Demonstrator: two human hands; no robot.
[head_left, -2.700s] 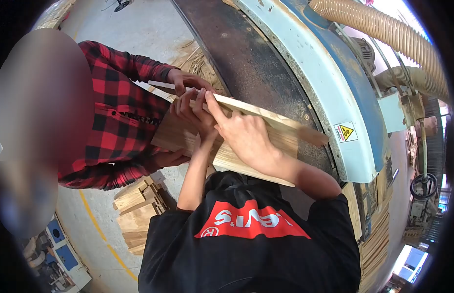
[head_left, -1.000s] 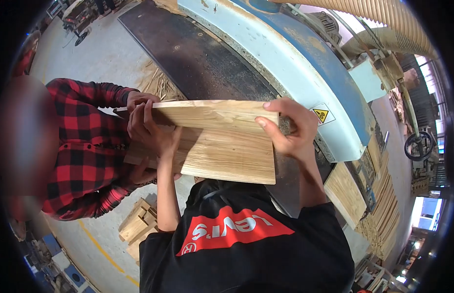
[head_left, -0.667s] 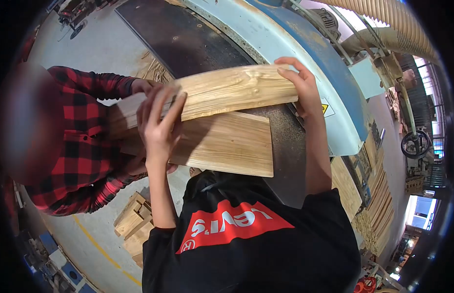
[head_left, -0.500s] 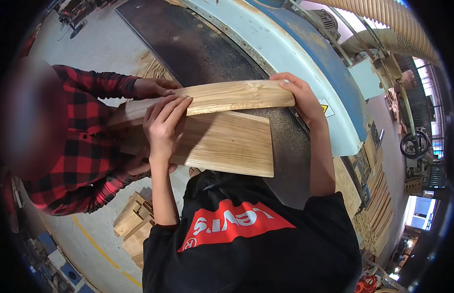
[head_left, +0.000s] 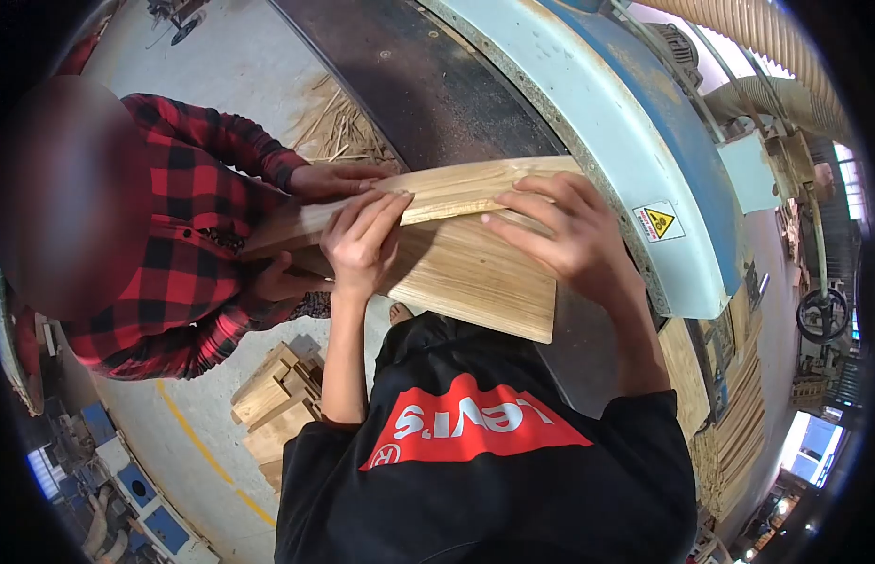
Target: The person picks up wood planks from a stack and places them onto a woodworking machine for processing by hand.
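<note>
A wooden board (head_left: 494, 176) spans the space in front of my chest, above a wider wooden board (head_left: 484, 282) that is partly covered. My left hand (head_left: 360, 246) has its fingers closed over the upper board's near edge, around the middle. Toward the right end, my right hand (head_left: 583, 235) grips the same board, fingers over its top and thumb at the near edge. At the left, a co-worker's hand (head_left: 338, 180) touches the upper board's far side. Their other hand (head_left: 282, 284) is at the lower board's left end.
A co-worker in a red checked shirt (head_left: 197, 207) stands at the left. Beyond the boards is a dark machine table (head_left: 409, 75) beside a curved blue-white machine housing (head_left: 682, 235) with a warning label. Wood offcuts (head_left: 277, 399) lie on the floor; stacked strips (head_left: 738, 414) stand at right.
My right hand has shifted from the upper board's far right end to its near edge. The upper board has tilted, showing its narrow edge. The whole view has shifted slightly.
</note>
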